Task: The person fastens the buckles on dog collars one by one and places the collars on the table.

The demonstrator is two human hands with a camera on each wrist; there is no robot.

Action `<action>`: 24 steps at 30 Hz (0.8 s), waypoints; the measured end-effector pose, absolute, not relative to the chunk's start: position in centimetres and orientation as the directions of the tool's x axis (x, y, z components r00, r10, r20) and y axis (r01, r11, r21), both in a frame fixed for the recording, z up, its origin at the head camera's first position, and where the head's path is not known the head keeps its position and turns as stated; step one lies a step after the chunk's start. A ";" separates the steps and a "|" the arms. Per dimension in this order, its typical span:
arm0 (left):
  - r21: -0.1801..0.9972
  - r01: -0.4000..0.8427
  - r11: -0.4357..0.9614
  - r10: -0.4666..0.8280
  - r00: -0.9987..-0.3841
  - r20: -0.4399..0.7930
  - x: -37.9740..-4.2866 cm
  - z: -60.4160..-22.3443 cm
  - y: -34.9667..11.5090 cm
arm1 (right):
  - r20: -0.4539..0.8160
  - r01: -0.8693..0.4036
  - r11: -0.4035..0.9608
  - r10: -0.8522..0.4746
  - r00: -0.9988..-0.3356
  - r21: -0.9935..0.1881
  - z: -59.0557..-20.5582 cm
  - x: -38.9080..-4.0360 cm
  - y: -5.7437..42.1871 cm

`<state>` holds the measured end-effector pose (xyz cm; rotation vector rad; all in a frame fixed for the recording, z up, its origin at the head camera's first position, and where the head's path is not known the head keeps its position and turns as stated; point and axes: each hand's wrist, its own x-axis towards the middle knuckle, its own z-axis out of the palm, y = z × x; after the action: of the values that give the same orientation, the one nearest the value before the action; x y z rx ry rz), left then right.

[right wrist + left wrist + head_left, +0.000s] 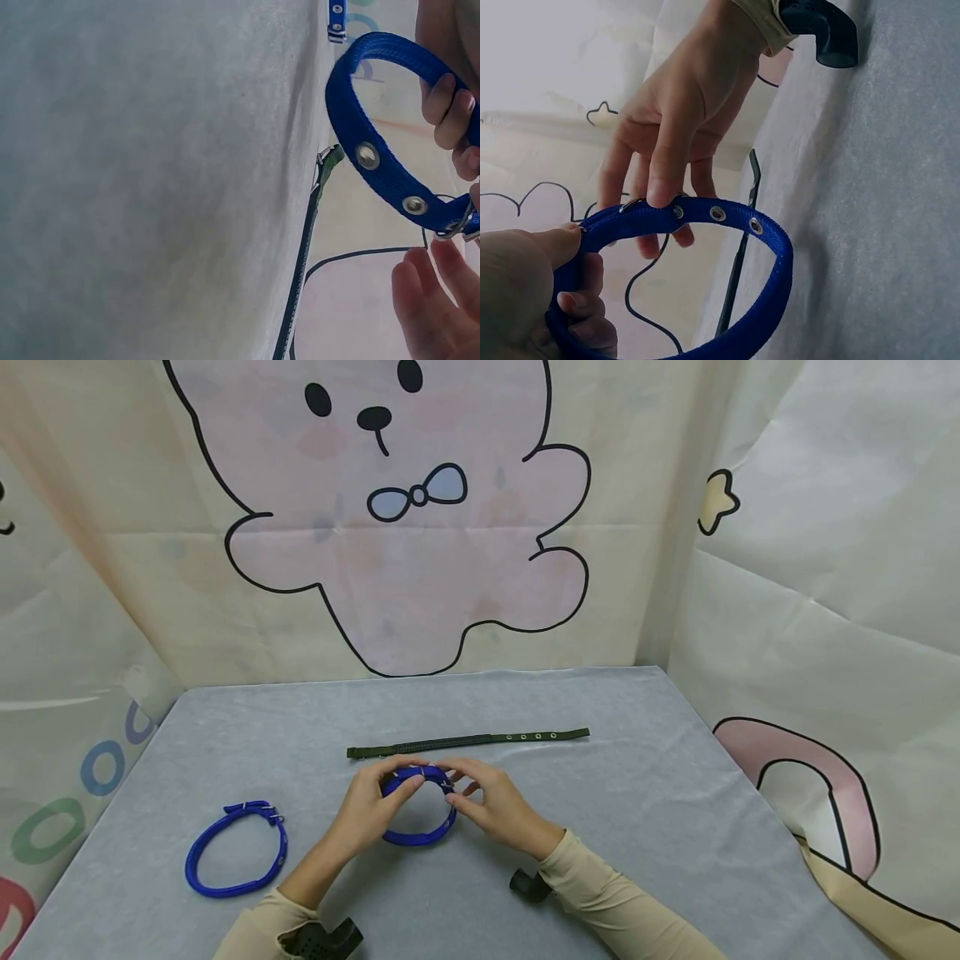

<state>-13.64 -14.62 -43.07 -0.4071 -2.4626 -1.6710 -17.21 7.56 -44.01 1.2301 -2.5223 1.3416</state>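
Note:
A blue dog collar (420, 838), buckled into a loop with metal-rimmed holes, is held up over the table by both hands. My left hand (372, 797) grips its left side, thumb in front and fingers curled behind the band. At the buckle, my right hand (498, 802) pinches the collar; in the left wrist view its thumb (665, 169) presses on the band beside an eyelet (718, 214). The right wrist view shows the metal buckle (459, 225) at the edge, with the right fingertips just below it.
Another blue collar (197, 857), also looped, lies on the grey table cloth (660, 827) at the left. A green collar (465, 741) is stretched out flat behind the hands. Printed curtains (615, 593) stand around the table.

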 end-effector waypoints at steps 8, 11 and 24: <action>0.907 0.296 0.301 0.112 -0.955 0.275 -13.8 -43.0 -14.7 | 0.302 -0.603 0.359 -0.619 -0.725 -0.712 -43.9 -17.3 7.7; 0.907 0.280 0.315 0.115 -0.960 0.256 -13.8 -42.8 -14.8 | 0.301 -0.592 0.355 -0.610 -0.733 -0.723 -43.8 -17.3 7.7; 0.891 0.170 0.422 0.181 -0.978 0.101 -13.6 -41.5 -15.2 | 0.291 -0.537 0.291 -0.593 -0.751 -0.792 -43.8 -18.2 8.0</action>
<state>-13.59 -15.19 -41.50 -0.3285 -2.6577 -1.6628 -18.18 8.02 -43.79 1.1259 -2.5702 1.5381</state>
